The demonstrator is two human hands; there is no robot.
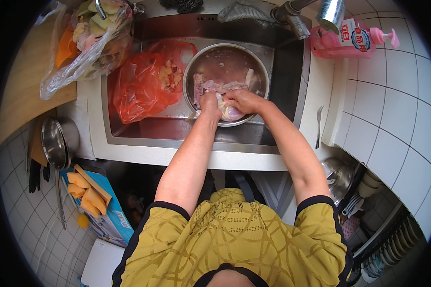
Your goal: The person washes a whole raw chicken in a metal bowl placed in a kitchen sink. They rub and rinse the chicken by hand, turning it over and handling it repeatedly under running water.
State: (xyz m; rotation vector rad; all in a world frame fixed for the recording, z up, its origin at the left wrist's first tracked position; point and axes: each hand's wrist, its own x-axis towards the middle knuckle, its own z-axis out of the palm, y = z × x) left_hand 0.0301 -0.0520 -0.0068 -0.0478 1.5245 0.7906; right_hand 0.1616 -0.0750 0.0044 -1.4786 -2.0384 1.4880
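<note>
A round stainless steel basin (264, 64) stands in the sink (285, 89), holding cloudy pinkish water and pieces of raw poultry (233, 113). My left hand (210, 104) and my right hand (244, 100) meet over its near side, both gripping the pale, skin-covered raw meat; the fingertips are partly hidden by it. Other raw pieces, one with a bone-like end (249, 77), lie in the water just beyond my hands. Left of the basin, a red plastic bag (140, 86) lies in the sink with yellowish fatty scraps (170, 75) on it.
A clear bag of peelings (93, 46) sits at the upper left. The faucet (294, 21) overhangs the sink's far right corner, near a pink pump bottle (344, 39). A fork (319, 127) lies on the right ledge. Steel pots (59, 143) hang at left.
</note>
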